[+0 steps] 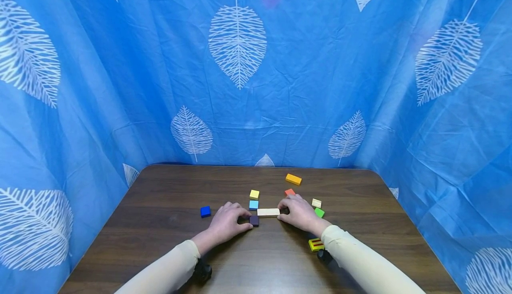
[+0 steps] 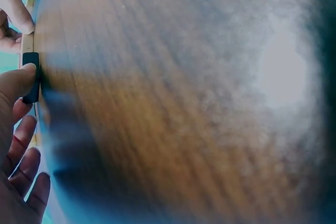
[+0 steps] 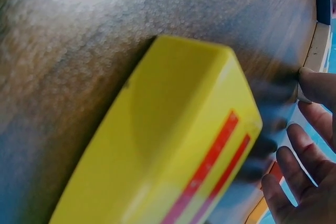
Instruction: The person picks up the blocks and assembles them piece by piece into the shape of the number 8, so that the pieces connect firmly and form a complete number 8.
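Note:
Between thumb and index finger, my left hand [image 1: 229,221] pinches a small dark block [image 1: 254,221]; the left wrist view shows the thumb on its near face. My right hand [image 1: 299,214] pinches the right end of a long pale wooden block [image 1: 268,212], thumb in front. The dark block sits at the wooden block's left end, a little nearer to me. Behind the dark block lie a light blue block [image 1: 254,205] and a yellow block [image 1: 254,194]. A red-orange block [image 1: 290,192] is partly hidden behind my right hand.
A blue block [image 1: 205,212] lies left of my left hand. To the right are a striped pale block [image 1: 316,203] and a green block [image 1: 319,212]. A yellow block with red stripes [image 3: 178,145] lies by my right wrist, an orange block [image 1: 294,179] farther back.

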`<action>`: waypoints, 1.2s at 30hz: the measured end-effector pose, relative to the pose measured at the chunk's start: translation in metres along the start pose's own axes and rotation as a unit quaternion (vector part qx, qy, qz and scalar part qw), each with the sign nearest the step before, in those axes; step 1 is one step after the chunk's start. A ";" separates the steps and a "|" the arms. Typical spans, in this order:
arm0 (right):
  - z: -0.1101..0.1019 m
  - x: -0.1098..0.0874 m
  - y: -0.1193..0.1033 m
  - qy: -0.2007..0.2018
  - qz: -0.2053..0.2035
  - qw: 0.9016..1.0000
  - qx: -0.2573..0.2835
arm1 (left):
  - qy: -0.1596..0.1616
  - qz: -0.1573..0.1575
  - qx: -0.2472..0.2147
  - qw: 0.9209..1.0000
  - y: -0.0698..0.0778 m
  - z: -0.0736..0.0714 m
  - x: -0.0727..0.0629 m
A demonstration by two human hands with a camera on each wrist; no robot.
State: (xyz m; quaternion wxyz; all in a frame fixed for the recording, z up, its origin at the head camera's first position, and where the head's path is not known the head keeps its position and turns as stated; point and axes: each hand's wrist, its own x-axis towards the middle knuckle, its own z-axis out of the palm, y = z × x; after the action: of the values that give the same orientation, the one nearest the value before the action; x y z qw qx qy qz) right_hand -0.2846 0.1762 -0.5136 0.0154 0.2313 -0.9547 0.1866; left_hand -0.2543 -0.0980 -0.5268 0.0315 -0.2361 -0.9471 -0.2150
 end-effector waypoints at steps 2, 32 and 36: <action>0.000 0.000 0.000 0.000 -0.001 1.000 0.000 | 0.001 -0.001 -0.002 1.000 0.000 0.000 0.000; -0.052 0.000 0.042 0.032 0.080 0.995 0.044 | 0.008 -0.006 -0.005 1.000 0.002 -0.001 -0.001; -0.047 0.005 0.048 0.027 0.068 0.997 0.010 | 0.004 -0.009 -0.008 1.000 0.003 -0.001 0.000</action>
State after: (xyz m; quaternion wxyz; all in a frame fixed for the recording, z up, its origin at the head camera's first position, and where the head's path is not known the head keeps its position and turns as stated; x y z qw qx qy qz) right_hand -0.3137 0.2307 -0.4865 0.0263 0.1603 -0.9655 0.2035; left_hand -0.2527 -0.0961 -0.5252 0.0314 -0.2271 -0.9472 -0.2242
